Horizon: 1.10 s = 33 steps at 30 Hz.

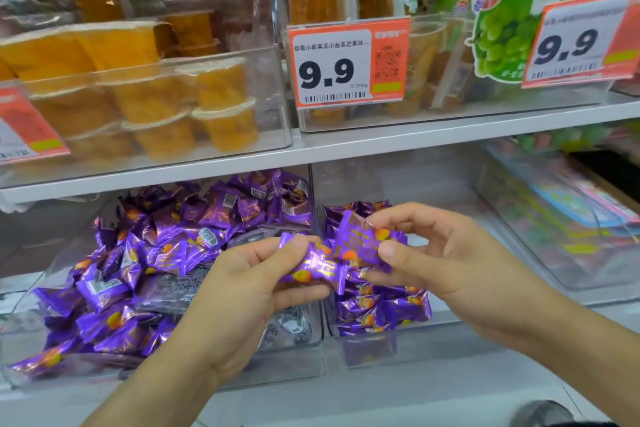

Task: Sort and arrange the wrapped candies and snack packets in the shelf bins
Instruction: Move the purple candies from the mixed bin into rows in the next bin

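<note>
Two shiny purple foil-wrapped candies with orange fruit print are held above the divide between two clear plastic shelf bins, and the step in hand is judged to be the sorting of these pieces into the right-hand clear bin (408, 347), where a neater stack of the same purple candies (381, 308) already lies. It would be done best if each candy were turned print-side up and laid flat on that stack rather than dropped, so that the foil is not crumpled and nothing slides back into the loose heap of purple candies (138, 260) in the left-hand clear bin (298, 340). The left hand (249, 284) is raised palm inward, its thumb and curled fingers pinching the lower purple candy (311, 267). The right hand (450, 253) is held beside it, thumb and forefinger pinching the upper purple candy (360, 239), the other fingers loosely curled.
</note>
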Each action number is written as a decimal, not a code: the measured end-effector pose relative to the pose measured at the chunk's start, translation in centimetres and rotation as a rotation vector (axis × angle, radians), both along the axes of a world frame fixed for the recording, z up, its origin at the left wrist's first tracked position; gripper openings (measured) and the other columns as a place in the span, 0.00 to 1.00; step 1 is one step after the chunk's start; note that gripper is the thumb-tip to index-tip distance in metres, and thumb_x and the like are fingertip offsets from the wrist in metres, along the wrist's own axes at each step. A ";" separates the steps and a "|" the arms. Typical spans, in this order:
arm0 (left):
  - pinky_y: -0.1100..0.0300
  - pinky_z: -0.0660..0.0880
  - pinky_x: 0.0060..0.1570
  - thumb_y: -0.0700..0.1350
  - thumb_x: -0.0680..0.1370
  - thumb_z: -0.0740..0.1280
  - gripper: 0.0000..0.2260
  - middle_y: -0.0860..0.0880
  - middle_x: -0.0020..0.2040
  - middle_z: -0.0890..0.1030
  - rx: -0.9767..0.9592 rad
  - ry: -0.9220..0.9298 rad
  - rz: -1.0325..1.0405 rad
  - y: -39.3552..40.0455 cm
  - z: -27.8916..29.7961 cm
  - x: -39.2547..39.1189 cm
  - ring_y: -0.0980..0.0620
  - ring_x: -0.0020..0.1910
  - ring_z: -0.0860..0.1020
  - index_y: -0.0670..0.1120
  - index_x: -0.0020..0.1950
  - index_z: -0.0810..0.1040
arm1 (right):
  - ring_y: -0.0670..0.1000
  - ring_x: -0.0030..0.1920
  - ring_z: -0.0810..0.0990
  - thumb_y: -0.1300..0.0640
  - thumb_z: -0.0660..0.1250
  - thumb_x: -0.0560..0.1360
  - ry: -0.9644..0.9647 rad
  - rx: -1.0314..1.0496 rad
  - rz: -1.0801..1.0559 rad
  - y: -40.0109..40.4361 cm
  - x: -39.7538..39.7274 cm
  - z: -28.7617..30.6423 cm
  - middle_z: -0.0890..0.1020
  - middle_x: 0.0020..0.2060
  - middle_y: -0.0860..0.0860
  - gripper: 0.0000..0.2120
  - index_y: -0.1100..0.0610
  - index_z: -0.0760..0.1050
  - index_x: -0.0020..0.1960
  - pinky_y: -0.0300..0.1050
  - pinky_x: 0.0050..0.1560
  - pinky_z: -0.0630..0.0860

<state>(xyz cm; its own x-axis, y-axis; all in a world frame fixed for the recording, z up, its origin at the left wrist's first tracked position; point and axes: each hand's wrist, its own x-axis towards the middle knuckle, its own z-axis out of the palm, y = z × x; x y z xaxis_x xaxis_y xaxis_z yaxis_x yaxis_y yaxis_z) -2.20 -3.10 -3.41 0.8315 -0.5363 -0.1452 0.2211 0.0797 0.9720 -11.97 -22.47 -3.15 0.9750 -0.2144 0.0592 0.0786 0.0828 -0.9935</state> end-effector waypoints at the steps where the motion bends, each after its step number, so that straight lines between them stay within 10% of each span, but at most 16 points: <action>1: 0.55 0.83 0.42 0.44 0.74 0.67 0.14 0.37 0.48 0.85 0.015 -0.016 -0.018 0.0 0.0 0.0 0.44 0.44 0.84 0.36 0.53 0.83 | 0.59 0.44 0.86 0.65 0.69 0.76 0.018 -0.038 0.028 0.0 -0.2 0.1 0.83 0.53 0.53 0.12 0.51 0.84 0.52 0.52 0.51 0.83; 7: 0.60 0.80 0.36 0.51 0.70 0.69 0.16 0.41 0.41 0.85 0.147 -0.168 -0.062 0.2 -0.3 -0.2 0.48 0.33 0.80 0.41 0.50 0.85 | 0.53 0.38 0.82 0.60 0.81 0.61 0.110 -0.077 0.000 -1.3 -0.4 0.2 0.83 0.45 0.60 0.22 0.56 0.80 0.54 0.45 0.41 0.77; 13: 0.59 0.71 0.34 0.56 0.75 0.67 0.21 0.43 0.36 0.82 0.235 -0.247 -0.075 0.1 -0.1 -0.4 0.46 0.28 0.69 0.36 0.43 0.82 | 0.52 0.39 0.78 0.55 0.77 0.71 0.136 -0.074 0.155 -0.9 -0.6 0.3 0.85 0.45 0.55 0.10 0.51 0.83 0.51 0.48 0.43 0.75; 19: 0.66 0.64 0.26 0.57 0.72 0.67 0.19 0.49 0.26 0.77 0.311 -0.369 -0.100 -0.3 0.1 -1.0 0.51 0.24 0.66 0.42 0.33 0.80 | 0.53 0.30 0.73 0.52 0.74 0.67 0.097 -0.254 0.081 0.4 -0.3 0.1 0.81 0.35 0.45 0.21 0.50 0.77 0.59 0.44 0.29 0.71; 33: 0.53 0.74 0.38 0.64 0.78 0.61 0.32 0.31 0.45 0.81 0.121 -0.199 -0.261 -0.4 -0.2 -0.9 0.42 0.36 0.74 0.32 0.47 0.79 | 0.49 0.35 0.79 0.53 0.82 0.59 -0.012 -0.341 0.093 1.2 -1.0 0.3 0.81 0.36 0.48 0.22 0.47 0.83 0.52 0.46 0.38 0.81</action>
